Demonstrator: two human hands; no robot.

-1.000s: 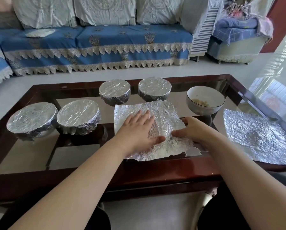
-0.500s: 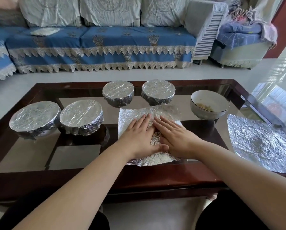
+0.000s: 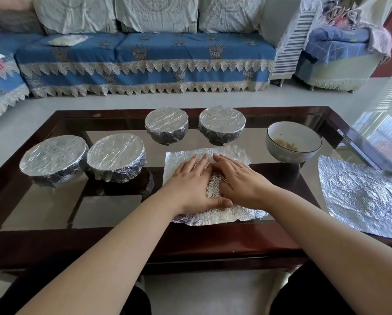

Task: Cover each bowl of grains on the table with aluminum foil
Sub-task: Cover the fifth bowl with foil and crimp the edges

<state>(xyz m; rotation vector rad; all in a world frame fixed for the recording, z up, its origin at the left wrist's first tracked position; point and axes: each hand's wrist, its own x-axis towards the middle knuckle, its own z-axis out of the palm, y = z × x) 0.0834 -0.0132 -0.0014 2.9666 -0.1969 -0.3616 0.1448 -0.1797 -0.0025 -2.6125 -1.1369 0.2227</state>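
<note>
A crinkled foil sheet (image 3: 231, 214) lies flat on the glass table (image 3: 113, 208) in front of me. My left hand (image 3: 190, 185) and my right hand (image 3: 240, 180) press on it side by side, fingers straight and pointing away, thumbs meeting near its front. An uncovered white bowl (image 3: 292, 144) with a few pale grains stands at the right rear of the sheet. Several bowls wear foil covers: two at the left (image 3: 54, 158) (image 3: 115, 160) and two behind the sheet (image 3: 166, 127) (image 3: 222, 125).
A second flat foil sheet (image 3: 363, 196) lies at the table's right end. The table has a dark wooden frame (image 3: 190, 246). A blue sofa (image 3: 145, 57) and an armchair (image 3: 340, 55) stand beyond pale floor.
My right hand came in from the sheet's right edge to lie flat beside my left. Both hands have since slid a little farther up the foil.
</note>
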